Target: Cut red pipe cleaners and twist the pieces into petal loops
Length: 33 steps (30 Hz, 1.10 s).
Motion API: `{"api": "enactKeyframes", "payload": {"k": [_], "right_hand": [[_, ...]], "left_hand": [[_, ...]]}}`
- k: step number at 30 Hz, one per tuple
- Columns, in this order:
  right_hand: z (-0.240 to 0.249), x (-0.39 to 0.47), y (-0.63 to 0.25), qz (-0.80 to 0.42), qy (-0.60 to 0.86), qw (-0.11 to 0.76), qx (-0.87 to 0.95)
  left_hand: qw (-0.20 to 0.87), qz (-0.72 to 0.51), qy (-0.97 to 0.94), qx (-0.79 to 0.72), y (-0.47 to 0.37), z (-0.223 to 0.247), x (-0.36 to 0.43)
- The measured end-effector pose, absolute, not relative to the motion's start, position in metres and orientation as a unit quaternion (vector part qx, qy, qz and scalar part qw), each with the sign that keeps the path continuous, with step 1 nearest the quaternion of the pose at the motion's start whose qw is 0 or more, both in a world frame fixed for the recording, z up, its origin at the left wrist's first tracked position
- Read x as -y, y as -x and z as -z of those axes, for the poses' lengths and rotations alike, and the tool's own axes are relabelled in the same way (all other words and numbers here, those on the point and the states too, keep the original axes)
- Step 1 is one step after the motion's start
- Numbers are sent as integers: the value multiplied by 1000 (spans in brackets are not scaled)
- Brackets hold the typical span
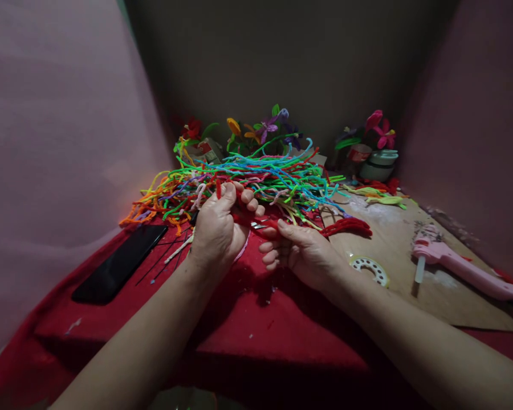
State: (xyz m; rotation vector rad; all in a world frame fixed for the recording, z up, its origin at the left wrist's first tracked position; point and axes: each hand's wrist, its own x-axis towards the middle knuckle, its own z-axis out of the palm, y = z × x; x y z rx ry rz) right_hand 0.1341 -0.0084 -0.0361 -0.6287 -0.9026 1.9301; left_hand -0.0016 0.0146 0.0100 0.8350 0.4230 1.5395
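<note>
Between my two hands a red pipe cleaner [244, 220] is held above the red cloth. My left hand [220, 222] is closed on it, with one red end poking up by the thumb. My right hand [299, 247] pinches it between thumb and forefinger, the other fingers curled in. Just beyond my right hand, a bundle of red pipe cleaners [348, 226] lies at the board's edge. A small metal piece, perhaps scissors, shows between the hands, mostly hidden. Behind them spreads a big heap of multicoloured pipe cleaners [256, 173].
A black phone [119, 265] lies at left beside thin dark rods. At right, a brown board [393, 228] bears a pink glue gun [465, 265] and a white tape spool [370, 270]. Pipe-cleaner flowers [267, 125] and a lidded jar [378, 165] stand at the back.
</note>
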Motion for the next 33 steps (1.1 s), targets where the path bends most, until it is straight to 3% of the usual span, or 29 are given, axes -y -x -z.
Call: {"api": "enactKeyframes", "payload": {"k": [10, 23, 30, 33], "right_hand": [[41, 9, -129, -734, 276, 466, 411], [34, 17, -122, -748, 310, 363, 461], [33, 19, -125, -679, 335, 426, 495], [33, 15, -131, -674, 334, 457, 474]], "left_hand": [[632, -679, -319, -193, 2, -11, -16], [622, -669, -338, -226, -1, -20, -10], [585, -664, -405, -229, 1, -20, -16], [618, -566, -475, -268, 3, -10, -19]]}}
